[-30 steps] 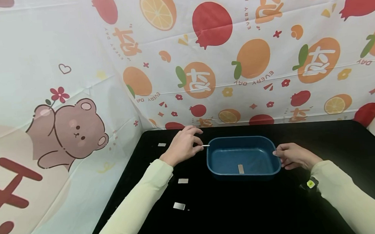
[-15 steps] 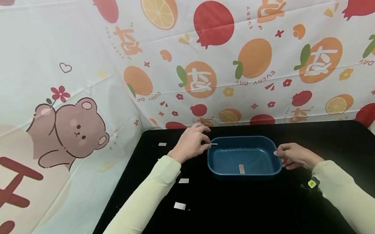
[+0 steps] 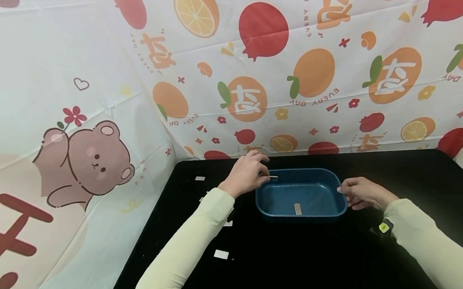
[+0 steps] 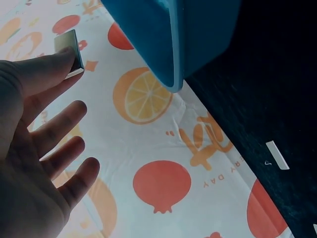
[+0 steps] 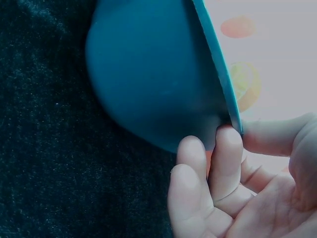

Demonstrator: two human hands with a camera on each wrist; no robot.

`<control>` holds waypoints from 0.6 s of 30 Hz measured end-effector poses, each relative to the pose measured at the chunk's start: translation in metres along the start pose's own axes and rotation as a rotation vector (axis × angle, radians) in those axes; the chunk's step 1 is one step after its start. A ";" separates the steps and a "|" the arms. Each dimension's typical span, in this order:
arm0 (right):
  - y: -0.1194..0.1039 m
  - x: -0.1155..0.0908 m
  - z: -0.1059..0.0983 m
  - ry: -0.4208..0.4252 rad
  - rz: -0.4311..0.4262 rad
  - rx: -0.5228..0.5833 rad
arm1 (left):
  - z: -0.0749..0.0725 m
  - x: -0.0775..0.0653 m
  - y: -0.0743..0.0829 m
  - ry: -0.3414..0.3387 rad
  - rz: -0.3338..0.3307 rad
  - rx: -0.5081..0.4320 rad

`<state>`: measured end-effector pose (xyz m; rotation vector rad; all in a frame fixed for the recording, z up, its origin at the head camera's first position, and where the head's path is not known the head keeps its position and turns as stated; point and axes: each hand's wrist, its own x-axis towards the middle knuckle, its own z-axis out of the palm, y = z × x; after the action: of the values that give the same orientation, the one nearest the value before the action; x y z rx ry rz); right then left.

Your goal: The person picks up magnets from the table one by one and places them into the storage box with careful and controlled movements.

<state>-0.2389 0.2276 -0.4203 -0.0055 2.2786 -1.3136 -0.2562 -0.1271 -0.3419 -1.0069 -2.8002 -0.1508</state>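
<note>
Thumb and forefinger of my left hand (image 3: 247, 174) pinch a small flat silvery rectangular tile (image 4: 63, 41); the other fingers are spread loosely in the left wrist view. In the head view this tile shows as a thin pale edge over the left end of a blue plastic basin (image 3: 314, 192). My right hand (image 3: 363, 193) pinches the basin's right rim, thumb on one side and fingertips against the outer wall. Inside the basin, near its front wall, lies another small tile (image 3: 298, 209).
On the black table (image 3: 294, 264), left of the basin, lie several more tiles, among them a near white tile (image 3: 221, 254) and a far tile (image 3: 200, 178). My left sleeve (image 3: 193, 239) partly covers some. A fruit-print cloth (image 3: 272, 93) hangs behind the table.
My left hand has moved right with the pinched tile, from beside the basin's left rim to over its left end. My right hand and the basin have stayed put.
</note>
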 end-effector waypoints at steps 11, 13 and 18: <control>0.003 0.001 0.001 0.006 0.011 0.009 | -0.002 0.006 0.003 -0.034 0.004 0.002; 0.003 0.002 0.001 0.007 0.012 0.012 | -0.002 0.008 0.004 -0.035 0.002 0.015; 0.003 0.003 0.001 0.016 0.015 0.009 | -0.001 0.015 0.008 -0.052 0.001 0.023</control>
<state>-0.2402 0.2278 -0.4243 0.0258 2.2815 -1.3210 -0.2619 -0.1120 -0.3375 -1.0210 -2.8410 -0.0931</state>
